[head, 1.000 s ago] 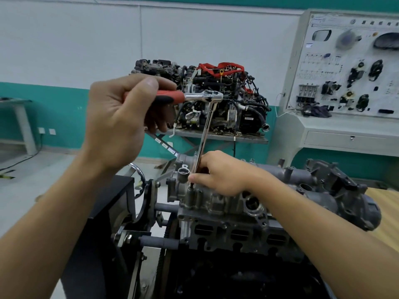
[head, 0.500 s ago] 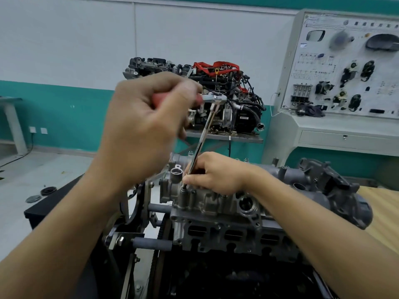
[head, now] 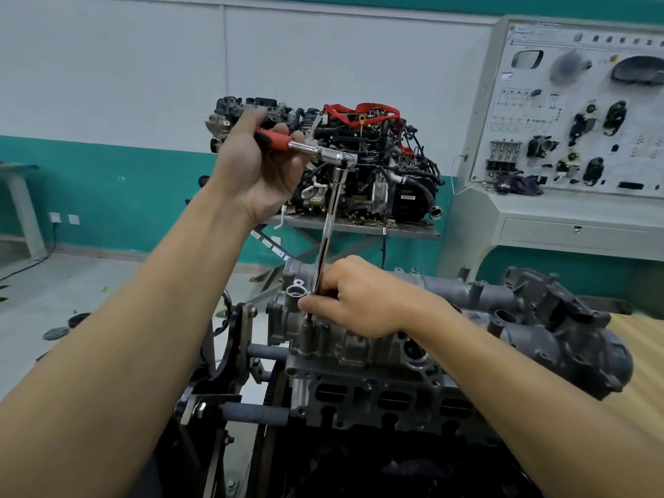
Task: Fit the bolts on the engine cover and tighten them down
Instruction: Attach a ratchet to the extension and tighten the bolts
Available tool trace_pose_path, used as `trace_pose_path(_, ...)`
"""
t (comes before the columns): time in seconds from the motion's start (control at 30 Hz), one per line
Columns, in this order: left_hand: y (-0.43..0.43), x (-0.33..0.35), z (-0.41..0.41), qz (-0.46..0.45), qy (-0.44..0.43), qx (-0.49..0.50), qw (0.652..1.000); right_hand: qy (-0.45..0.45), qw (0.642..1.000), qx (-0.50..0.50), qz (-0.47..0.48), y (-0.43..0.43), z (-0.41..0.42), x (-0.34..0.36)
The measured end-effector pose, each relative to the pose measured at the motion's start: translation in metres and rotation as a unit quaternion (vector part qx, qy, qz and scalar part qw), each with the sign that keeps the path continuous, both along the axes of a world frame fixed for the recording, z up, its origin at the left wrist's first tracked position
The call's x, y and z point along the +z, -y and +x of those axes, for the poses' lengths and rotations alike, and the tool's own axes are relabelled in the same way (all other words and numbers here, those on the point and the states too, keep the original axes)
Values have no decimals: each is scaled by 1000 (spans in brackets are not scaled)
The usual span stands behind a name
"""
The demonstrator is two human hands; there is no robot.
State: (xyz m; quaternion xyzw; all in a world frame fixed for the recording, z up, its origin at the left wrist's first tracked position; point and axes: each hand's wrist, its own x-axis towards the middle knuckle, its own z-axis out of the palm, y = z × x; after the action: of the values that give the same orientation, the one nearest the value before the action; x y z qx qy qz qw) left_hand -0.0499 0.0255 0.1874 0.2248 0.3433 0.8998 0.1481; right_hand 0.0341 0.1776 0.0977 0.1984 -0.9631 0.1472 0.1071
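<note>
A grey cast engine cover [head: 359, 350] sits on top of the engine on a stand in front of me. A chrome ratchet [head: 336, 158] with a red handle carries a long extension bar [head: 327, 228] that stands nearly upright, its lower end on a boss at the cover's left front corner. My left hand [head: 258, 170] grips the red handle, palm toward me. My right hand [head: 355, 300] pinches the bar's lower end just above the cover. The bolt under the socket is hidden.
A second engine [head: 359, 163] with red hoses stands on a metal table behind. A grey training panel [head: 575, 113] with mounted parts fills the right. A wooden bench top [head: 643, 361] lies at far right. Black stand brackets [head: 230, 357] sit left of the engine.
My left hand has swung the ratchet handle round, from knuckles facing me to palm facing me, with the handle now pointing left and away. The right hand stays on the bar.
</note>
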Motion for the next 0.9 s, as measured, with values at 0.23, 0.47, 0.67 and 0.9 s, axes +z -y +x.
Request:
trace_pose_path(0.23,-22,9,-9,-66,24,-44,997,-5,1000,-2,-1,0,0,-1)
trace_pose_path(0.47,-27,9,-5,-30,24,-73,997,-7,1000,-5,-6,1,5,1)
trace_pose_path(0.67,-23,-31,53,-230,-114,77,963,-7,1000,-12,-12,4,6,2)
trace_pose_path(0.9,-43,-30,89,-169,-201,297,918,-15,999,5,-49,10,10,8)
